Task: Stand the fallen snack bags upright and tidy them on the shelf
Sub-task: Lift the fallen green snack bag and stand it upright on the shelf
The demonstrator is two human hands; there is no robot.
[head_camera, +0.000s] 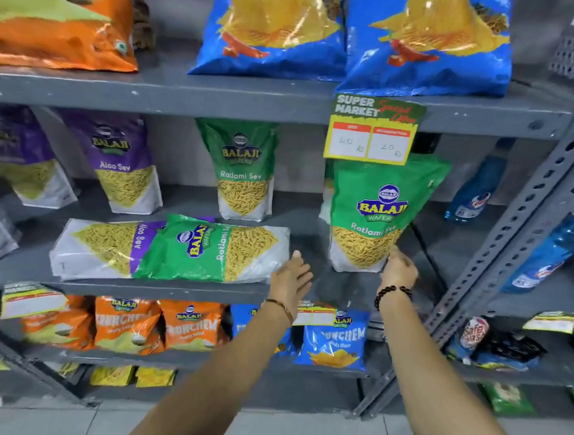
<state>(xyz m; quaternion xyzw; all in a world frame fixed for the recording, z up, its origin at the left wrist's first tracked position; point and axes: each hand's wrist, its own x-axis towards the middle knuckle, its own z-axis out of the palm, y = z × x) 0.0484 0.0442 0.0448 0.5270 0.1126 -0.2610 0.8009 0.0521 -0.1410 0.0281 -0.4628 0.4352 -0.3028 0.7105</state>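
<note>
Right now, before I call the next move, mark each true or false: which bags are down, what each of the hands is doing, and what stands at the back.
1. A green Ratlami Sev bag lies flat on the middle shelf. True.
2. It lies partly over a fallen Aloo Sev bag. True.
3. The left hand grips a bag. False: it is open and touches none.
4. The right hand touches the upright green bag low at its right edge. True.
5. All bags in the back row have fallen. False: they stand upright.
</note>
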